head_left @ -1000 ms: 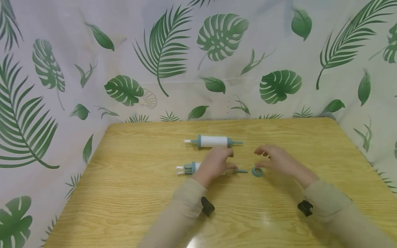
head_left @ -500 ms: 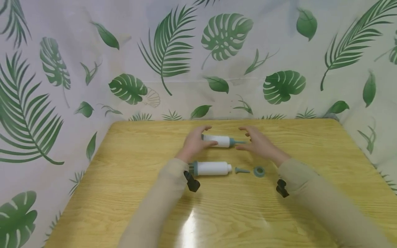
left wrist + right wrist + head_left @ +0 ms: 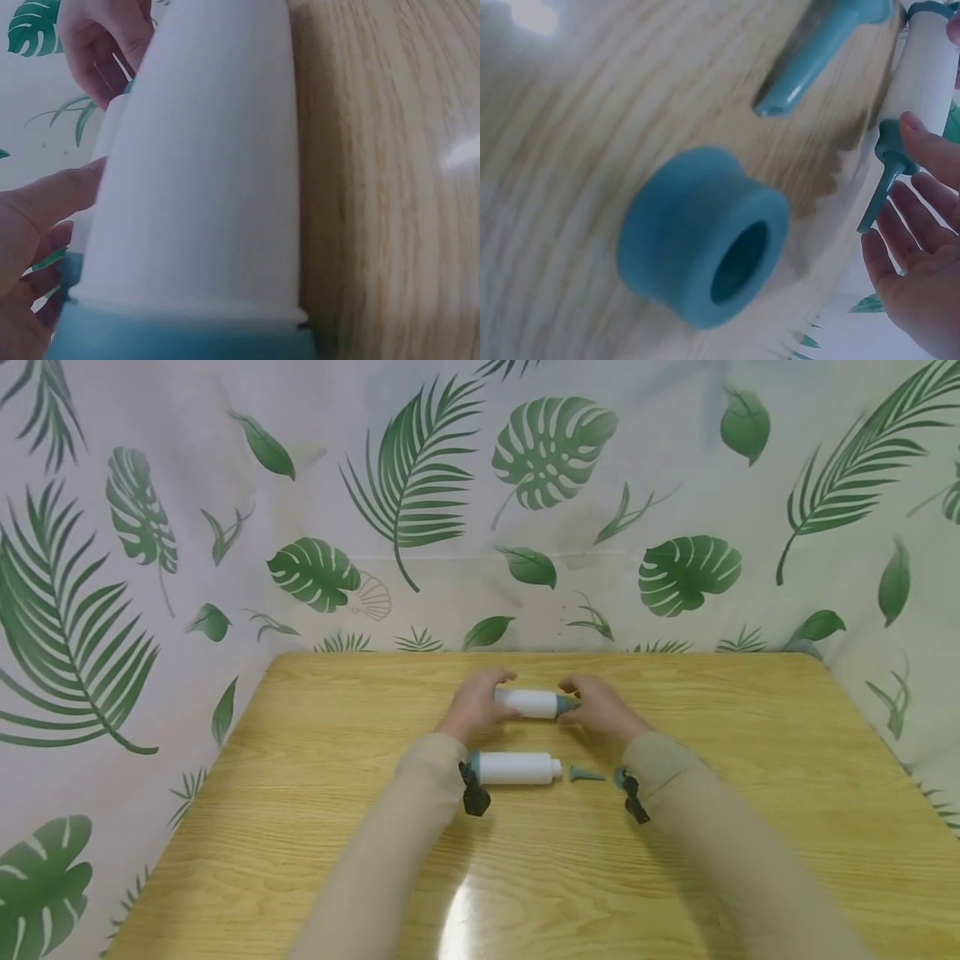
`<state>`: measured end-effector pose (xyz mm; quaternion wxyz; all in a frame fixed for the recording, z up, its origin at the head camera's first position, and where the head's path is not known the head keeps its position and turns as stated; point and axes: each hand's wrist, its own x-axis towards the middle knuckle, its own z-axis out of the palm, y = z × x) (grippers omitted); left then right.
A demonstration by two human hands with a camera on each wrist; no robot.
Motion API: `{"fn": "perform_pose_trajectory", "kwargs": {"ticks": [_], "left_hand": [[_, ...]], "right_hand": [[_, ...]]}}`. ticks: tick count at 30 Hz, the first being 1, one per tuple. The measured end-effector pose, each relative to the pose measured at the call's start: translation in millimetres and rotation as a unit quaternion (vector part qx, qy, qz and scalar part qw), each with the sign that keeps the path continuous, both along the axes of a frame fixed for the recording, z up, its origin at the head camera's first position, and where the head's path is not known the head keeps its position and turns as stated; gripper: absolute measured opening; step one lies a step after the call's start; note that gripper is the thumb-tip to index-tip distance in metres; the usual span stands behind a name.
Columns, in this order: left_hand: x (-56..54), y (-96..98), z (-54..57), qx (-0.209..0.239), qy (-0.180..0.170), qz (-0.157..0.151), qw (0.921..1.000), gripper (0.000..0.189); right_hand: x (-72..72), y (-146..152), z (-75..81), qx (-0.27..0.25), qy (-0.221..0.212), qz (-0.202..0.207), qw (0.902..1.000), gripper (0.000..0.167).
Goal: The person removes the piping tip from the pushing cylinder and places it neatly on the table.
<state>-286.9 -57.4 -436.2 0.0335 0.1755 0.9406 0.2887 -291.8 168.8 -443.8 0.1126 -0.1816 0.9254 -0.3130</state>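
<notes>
The far syringe-like tube (image 3: 531, 703), white with a teal collar and thin nozzle, lies across the table between both hands. My left hand (image 3: 476, 702) holds its left end, thumb in front and fingers behind, covering the plunger end. At the other end my right hand (image 3: 600, 706) has its thumb on the teal collar (image 3: 894, 142), with fingers curled behind the nozzle (image 3: 879, 199). A second white tube (image 3: 516, 768) lies nearer, beneath the left wrist. To its right are a loose teal nozzle (image 3: 587, 773) and a teal ring cap (image 3: 705, 240), partly covered by the right wrist camera in the head view.
The wooden table (image 3: 315, 827) carries these parts near its middle. Behind it hangs a white curtain (image 3: 450, 602) with green leaf prints. Each wrist wears a small black camera mount (image 3: 474, 793).
Both hands have left the near tube and its loose parts and moved back to the far tube. In the last half second the right hand came left onto the collar and nozzle.
</notes>
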Motion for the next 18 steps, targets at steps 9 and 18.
{"fn": "perform_pose_trajectory", "kwargs": {"ticks": [9, 18], "left_hand": [[-0.6, 4.9, -10.5, -0.051, 0.047, 0.005, 0.9976, 0.039], [-0.2, -2.3, -11.4, -0.016, 0.056, -0.025, 0.998, 0.036]], "right_hand": [[2.4, -1.7, -3.0, -0.025, 0.002, -0.009, 0.9996, 0.044], [5.3, -2.1, -2.2, -0.054, 0.008, -0.033, 0.9979, 0.034]]}}
